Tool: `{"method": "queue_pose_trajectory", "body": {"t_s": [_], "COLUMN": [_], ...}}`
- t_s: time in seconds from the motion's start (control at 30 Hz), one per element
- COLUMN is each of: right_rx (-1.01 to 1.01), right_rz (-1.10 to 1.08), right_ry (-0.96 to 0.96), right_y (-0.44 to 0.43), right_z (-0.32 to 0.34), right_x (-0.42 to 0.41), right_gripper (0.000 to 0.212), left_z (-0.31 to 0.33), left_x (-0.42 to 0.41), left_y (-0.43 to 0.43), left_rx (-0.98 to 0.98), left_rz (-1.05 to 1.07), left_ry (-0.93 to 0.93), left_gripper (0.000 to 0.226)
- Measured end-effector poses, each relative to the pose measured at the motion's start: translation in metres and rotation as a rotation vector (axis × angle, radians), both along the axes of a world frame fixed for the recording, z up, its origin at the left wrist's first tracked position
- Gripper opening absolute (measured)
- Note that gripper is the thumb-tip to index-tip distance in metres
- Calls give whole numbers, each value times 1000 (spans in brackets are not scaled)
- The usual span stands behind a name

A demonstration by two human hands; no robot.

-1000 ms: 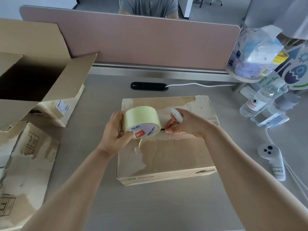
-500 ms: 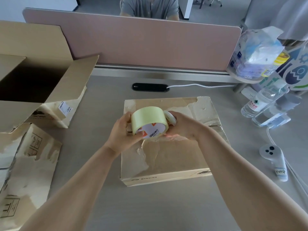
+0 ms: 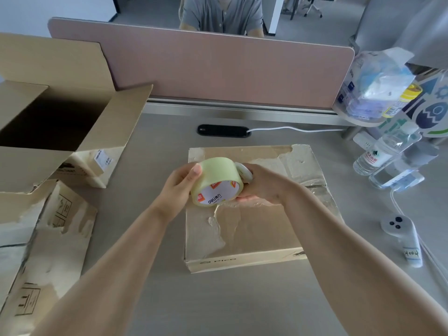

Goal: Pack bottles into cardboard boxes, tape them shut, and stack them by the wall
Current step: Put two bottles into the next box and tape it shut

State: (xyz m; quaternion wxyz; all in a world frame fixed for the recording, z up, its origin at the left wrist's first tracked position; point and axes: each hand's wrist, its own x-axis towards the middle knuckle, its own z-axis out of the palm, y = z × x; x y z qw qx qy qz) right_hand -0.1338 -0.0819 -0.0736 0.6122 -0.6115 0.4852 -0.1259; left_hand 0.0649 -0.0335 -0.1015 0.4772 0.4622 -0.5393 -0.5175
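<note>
The tape roll (image 3: 216, 181) reads "deli" (core label); the closed box (image 3: 244, 259) "PICO".

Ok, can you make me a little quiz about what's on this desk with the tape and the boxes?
1. True or false: both hands are on the tape roll.
2. What lies directly under the hands? A) the closed flat box B) the open box C) the white controller
3. Fill in: the water bottles stand on the desk to the person's ____ side.

Key:
1. True. The left hand grips one side, the right hand the other.
2. A
3. right
</note>
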Motion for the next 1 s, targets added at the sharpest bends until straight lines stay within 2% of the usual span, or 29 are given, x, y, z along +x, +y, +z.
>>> {"method": "queue_pose_trajectory", "body": {"t_s": [0.1, 0.17, 0.2, 0.3, 0.4, 0.53, 0.6, 0.87, 1.0], "right_rx": [-29, -72, -85, -85, -12, 21, 32, 44, 19], "right_rz": [-17, -27, -30, -28, -70, -105, -129, -152, -149], "right_ry": [2, 42, 59, 67, -3, -30, -50, -69, -9], "right_y": [3, 4, 4, 3, 3, 4, 5, 9, 9], "right_z": [-3, -6, -7, -8, -5, -5, -5, -2, 0], "right_x": [-1, -1, -1, 0, 0, 0, -1, 1, 4], "right_gripper": [40, 41, 41, 28, 33, 35, 36, 35, 31], "left_z": [2, 11, 14, 19, 26, 32, 24, -14, -27], "left_x": [-4, -2, 0, 13, 33, 70, 82, 94, 91], "left_y": [0, -3, -5, -10, -10, -5, -1, 3, 3], "left_rx": [-11, -40, -58, -99, -101, -69, -17, 63, 121], "left_rz": [57, 33, 14, 85, 163, 176, 189, 164, 134], "left_ry": [41, -20, -77, -175, -199, -517, -591, -493, -481], "left_gripper": [64, 42, 38, 56, 62, 60, 60, 55, 53]}}
